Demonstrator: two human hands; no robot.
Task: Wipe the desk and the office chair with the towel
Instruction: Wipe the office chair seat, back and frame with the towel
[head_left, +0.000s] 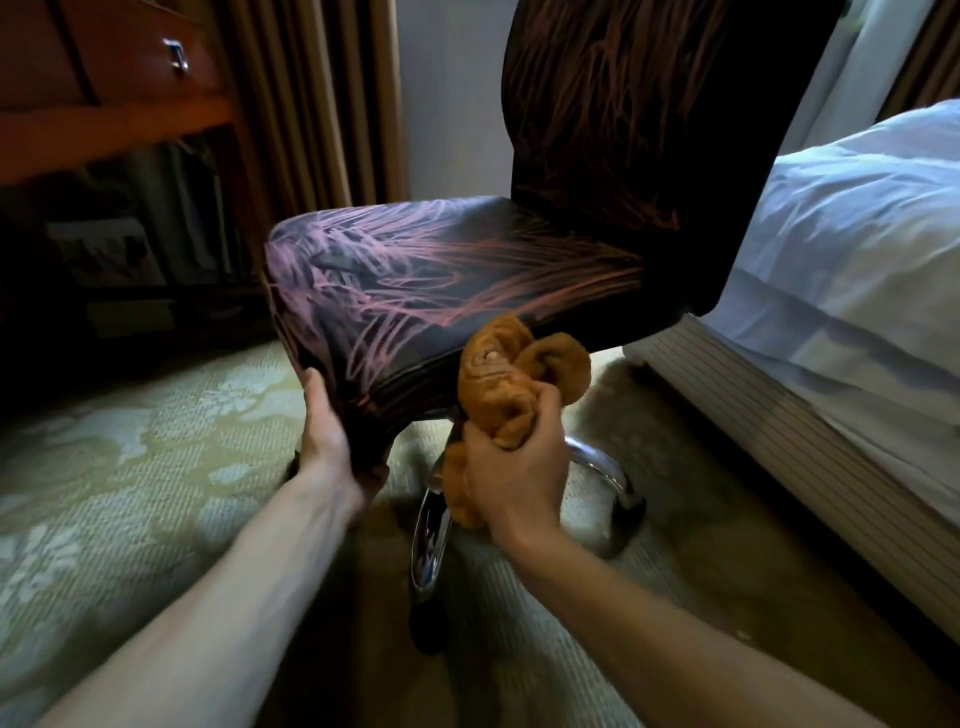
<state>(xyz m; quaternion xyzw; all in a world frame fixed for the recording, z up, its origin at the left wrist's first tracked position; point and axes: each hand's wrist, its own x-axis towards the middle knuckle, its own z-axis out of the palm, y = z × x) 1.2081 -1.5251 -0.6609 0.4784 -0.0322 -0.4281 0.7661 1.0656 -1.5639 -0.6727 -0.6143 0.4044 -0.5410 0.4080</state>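
The office chair (447, 270) stands in the middle, dark fabric with pink leaf-like streaks on its seat and tall backrest. My left hand (327, 441) holds the seat's near left corner, thumb on the front edge and fingers hidden underneath. My right hand (511, 462) grips a bunched orange-brown towel (514, 364), which presses against the seat's near side edge just above the chrome base. The wooden desk (104, 83) shows at the upper left with a drawer and metal handle.
Chrome chair legs (428, 540) with dark casters spread below the seat on a pale patterned carpet (130, 467). A bed (857, 249) with white linen stands close on the right. Brown curtains (311, 104) hang behind the chair. A dark shelf lies under the desk.
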